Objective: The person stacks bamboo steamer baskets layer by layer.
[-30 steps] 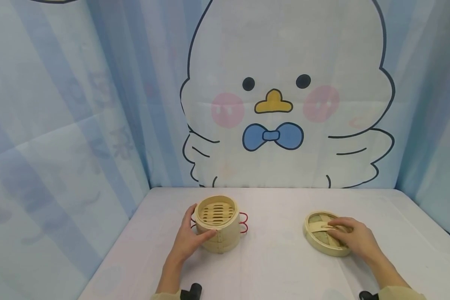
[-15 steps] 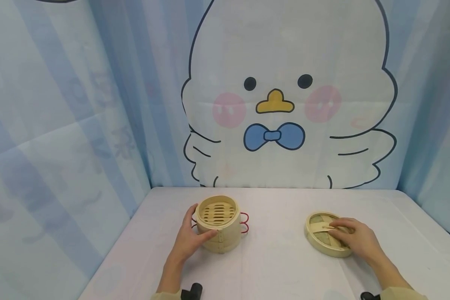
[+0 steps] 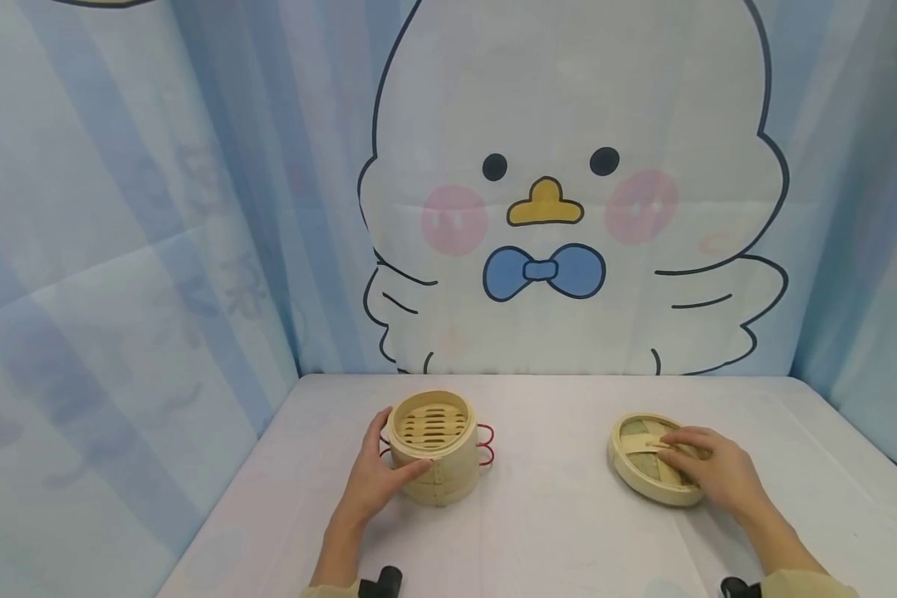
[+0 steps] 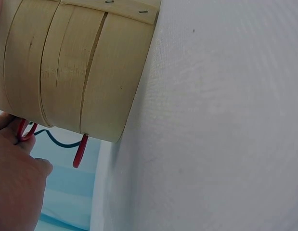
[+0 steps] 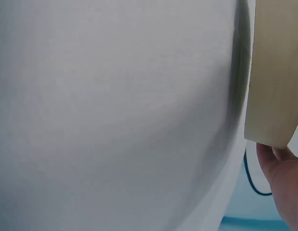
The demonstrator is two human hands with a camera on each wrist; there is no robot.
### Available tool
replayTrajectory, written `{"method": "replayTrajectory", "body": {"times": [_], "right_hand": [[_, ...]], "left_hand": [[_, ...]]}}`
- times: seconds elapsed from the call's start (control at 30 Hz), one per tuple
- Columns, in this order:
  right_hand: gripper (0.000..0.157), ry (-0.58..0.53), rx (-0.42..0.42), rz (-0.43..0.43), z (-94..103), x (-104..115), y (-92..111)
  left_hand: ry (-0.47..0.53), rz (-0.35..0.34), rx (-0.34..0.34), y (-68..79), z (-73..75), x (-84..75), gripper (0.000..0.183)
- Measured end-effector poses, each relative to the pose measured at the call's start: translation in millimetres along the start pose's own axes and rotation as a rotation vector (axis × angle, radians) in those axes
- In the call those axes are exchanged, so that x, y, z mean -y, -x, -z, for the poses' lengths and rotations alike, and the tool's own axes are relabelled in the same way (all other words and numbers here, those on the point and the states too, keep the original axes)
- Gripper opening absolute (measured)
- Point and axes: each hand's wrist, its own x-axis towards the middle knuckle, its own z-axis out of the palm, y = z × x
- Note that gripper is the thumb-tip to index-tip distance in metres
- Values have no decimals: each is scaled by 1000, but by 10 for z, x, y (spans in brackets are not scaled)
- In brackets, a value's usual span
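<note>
While the left grip (image 3: 374, 477) clasps the steamer (image 3: 447, 465) (upright), the right grip (image 3: 721, 469) pinches the lid (image 3: 649, 469) beneath it.

Your left hand (image 3: 374, 480) holds a bamboo steamer (image 3: 454, 470), your right hand (image 3: 721, 471) a round lid (image 3: 650, 475).
You grip the steamer round its left side; its top is slatted, and red loops (image 3: 492, 433) jut from its right. Well apart from it, you pinch the strap (image 3: 635, 447) across the lid. Past the white table (image 3: 553, 473), a cartoon bird (image 3: 553, 91) in a blue bow tie (image 3: 506, 274) fills much of the backdrop (image 3: 329, 124).
</note>
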Motion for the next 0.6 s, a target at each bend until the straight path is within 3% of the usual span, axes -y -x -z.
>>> {"method": "replayTrajectory", "body": {"times": [0.2, 0.6], "right_hand": [[56, -32, -2, -10, 23, 66, -31], [53, -100, -55, 49, 12, 249, -56]], "left_hand": [[5, 2, 0, -6, 4, 5, 108], [7, 17, 9, 5, 4, -11, 108]]}}
